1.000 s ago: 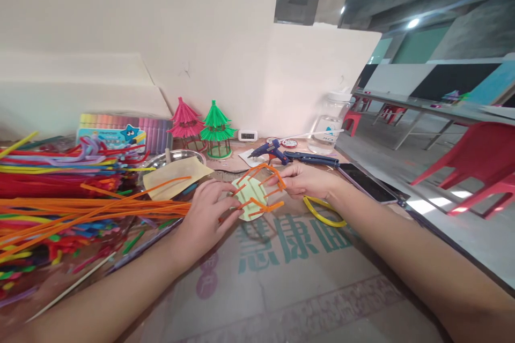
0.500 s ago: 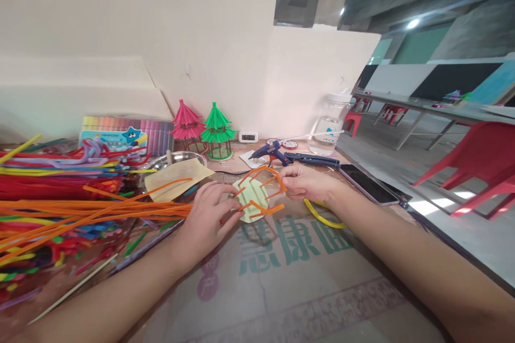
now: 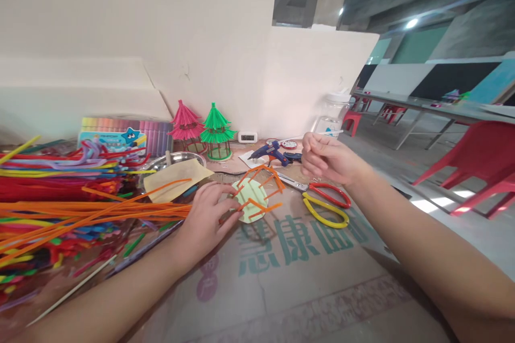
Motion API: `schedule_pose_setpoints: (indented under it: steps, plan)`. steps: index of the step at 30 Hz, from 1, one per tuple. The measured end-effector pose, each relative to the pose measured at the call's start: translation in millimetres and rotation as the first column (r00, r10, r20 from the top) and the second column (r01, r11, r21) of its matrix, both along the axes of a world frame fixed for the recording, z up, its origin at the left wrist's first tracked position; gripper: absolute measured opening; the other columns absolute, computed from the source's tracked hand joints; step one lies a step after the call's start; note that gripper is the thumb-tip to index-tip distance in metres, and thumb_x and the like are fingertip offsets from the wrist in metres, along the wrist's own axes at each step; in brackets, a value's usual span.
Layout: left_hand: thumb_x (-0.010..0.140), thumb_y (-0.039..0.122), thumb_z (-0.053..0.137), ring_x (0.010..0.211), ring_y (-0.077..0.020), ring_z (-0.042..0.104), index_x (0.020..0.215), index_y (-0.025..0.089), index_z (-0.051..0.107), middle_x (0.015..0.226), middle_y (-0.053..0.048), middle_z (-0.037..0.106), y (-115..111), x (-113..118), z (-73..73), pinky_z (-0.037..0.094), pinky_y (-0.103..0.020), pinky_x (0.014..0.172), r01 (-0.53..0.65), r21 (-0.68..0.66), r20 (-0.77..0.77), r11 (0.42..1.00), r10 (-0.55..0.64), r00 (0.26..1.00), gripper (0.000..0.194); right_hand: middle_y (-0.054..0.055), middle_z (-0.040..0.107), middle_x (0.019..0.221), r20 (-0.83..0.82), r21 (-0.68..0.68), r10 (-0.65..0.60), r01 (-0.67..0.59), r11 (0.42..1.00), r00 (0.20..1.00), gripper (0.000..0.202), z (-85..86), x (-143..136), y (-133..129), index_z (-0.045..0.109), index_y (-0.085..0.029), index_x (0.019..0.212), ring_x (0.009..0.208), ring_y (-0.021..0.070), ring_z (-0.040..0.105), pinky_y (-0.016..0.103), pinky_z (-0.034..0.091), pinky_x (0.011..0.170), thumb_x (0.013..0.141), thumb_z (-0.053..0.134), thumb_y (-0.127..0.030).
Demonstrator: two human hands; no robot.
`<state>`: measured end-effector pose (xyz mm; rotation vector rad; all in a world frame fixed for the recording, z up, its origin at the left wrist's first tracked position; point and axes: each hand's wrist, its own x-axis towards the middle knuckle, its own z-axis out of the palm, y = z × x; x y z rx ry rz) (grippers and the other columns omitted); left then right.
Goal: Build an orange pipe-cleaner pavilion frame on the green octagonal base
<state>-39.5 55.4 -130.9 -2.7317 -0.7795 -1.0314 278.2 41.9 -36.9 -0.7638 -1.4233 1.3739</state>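
My left hand (image 3: 211, 209) rests at the left edge of a pale green disc (image 3: 252, 193), its fingertips closed on an orange pipe-cleaner frame (image 3: 257, 204). Bent orange pieces of that frame stand over the disc and reach past its right side. My right hand (image 3: 328, 158) is raised above the table, fingers curled together; what they hold, if anything, cannot be made out. Below it lie scissors (image 3: 328, 198) with one red and one yellow handle, blades pointing left. A blue glue gun (image 3: 271, 153) lies behind the disc.
Pipe cleaners (image 3: 80, 214) are heaped at the left. Behind stand marker pens (image 3: 120, 136), a pink small pavilion (image 3: 185, 126), a green one (image 3: 218, 131), a timer (image 3: 247, 137) and a bottle (image 3: 333, 112). Paper lies over a metal bowl (image 3: 173, 158).
My right hand has let go of the orange frame and moved up and to the right. The scissors' red handle now shows. My left hand has hardly moved.
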Motion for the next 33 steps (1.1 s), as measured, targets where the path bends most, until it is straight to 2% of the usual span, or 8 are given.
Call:
schedule_pose_setpoints:
  steps: [3,7,10,16,21,25,28,33]
  plan:
    - [0.095,0.027,0.061,0.113,-0.0264,0.057,0.097,0.023,0.066,0.118,-0.009,0.064,0,0,0.0,0.043,-0.050,0.103,-0.007,-0.010,0.000,1.000,0.007,1.000,0.007,-0.011,0.040,0.042,0.079,0.021,-0.037,0.035,0.999,0.996,0.035,10.8,6,-3,0.060,-0.022,0.074,0.040,0.0088,0.039,0.027,0.047,0.054,0.080,0.078,-0.051]
    - [0.095,0.029,0.061,0.115,-0.0271,0.058,0.096,0.023,0.068,0.119,-0.009,0.065,3,-1,-1.3,0.043,-0.050,0.102,-0.018,-0.043,0.010,0.999,0.018,1.000,0.009,-0.001,0.065,0.057,0.199,0.063,-0.130,0.119,0.991,0.971,0.040,14.5,3,-3,0.065,-0.018,0.074,0.047,0.0088,0.050,0.024,0.044,0.052,0.076,0.080,-0.055]
    - [0.094,0.032,0.061,0.113,-0.0270,0.060,0.095,0.024,0.069,0.117,-0.008,0.067,6,-1,-3.3,0.044,-0.050,0.102,-0.023,-0.100,0.014,0.995,0.024,1.000,0.011,0.004,0.076,0.075,0.267,0.038,-0.107,0.100,0.994,0.958,0.038,12.5,-5,-3,0.069,-0.016,0.080,0.056,0.0094,0.059,0.024,0.047,0.056,0.071,0.085,-0.049]
    - [0.093,0.034,0.062,0.111,-0.0280,0.062,0.092,0.023,0.069,0.114,-0.009,0.069,10,-2,-4.6,0.046,-0.050,0.099,-0.037,-0.169,0.007,0.985,0.039,0.999,0.012,0.002,0.075,0.070,0.242,0.028,-0.098,0.095,0.995,0.965,0.033,10.1,-21,-10,0.062,-0.017,0.072,0.065,0.0125,0.069,0.026,0.053,0.066,0.070,0.087,-0.038]
    - [0.092,0.035,0.063,0.111,-0.0285,0.063,0.090,0.023,0.071,0.112,-0.009,0.069,9,-2,-4.3,0.048,-0.049,0.097,-0.047,-0.169,0.013,0.984,0.050,0.999,0.014,0.003,0.076,0.069,0.191,0.009,-0.063,0.062,0.998,0.980,0.038,11.3,-30,-15,0.059,-0.018,0.074,0.064,0.0138,0.070,0.028,0.056,0.066,0.073,0.085,-0.046]
    - [0.092,0.035,0.062,0.111,-0.0283,0.063,0.091,0.023,0.072,0.113,-0.010,0.070,11,-1,-4.4,0.048,-0.049,0.098,-0.050,-0.182,0.015,0.982,0.054,0.998,0.016,0.005,0.077,0.073,0.110,-0.093,-0.007,0.017,0.996,0.994,0.040,0.4,-31,-21,0.066,-0.016,0.075,0.064,0.0142,0.072,0.027,0.057,0.066,0.073,0.084,-0.051]
    - [0.092,0.037,0.063,0.111,-0.0291,0.064,0.090,0.023,0.072,0.111,-0.010,0.070,11,0,-3.0,0.048,-0.050,0.097,-0.048,-0.185,0.008,0.981,0.051,0.999,0.017,0.007,0.080,0.084,0.055,-0.186,0.020,-0.009,0.983,0.998,0.034,-15.2,-29,-33,0.072,-0.016,0.084,0.072,0.0152,0.075,0.029,0.059,0.073,0.076,0.084,-0.047]
    - [0.091,0.039,0.062,0.111,-0.0294,0.064,0.089,0.024,0.073,0.113,-0.010,0.071,13,0,-0.6,0.049,-0.050,0.097,-0.050,-0.201,-0.017,0.978,0.047,0.999,0.020,0.009,0.080,0.101,0.045,-0.336,-0.023,0.036,0.941,0.999,0.034,-31.2,-24,-59,0.077,-0.017,0.096,0.082,0.0165,0.077,0.031,0.060,0.083,0.073,0.087,-0.040]
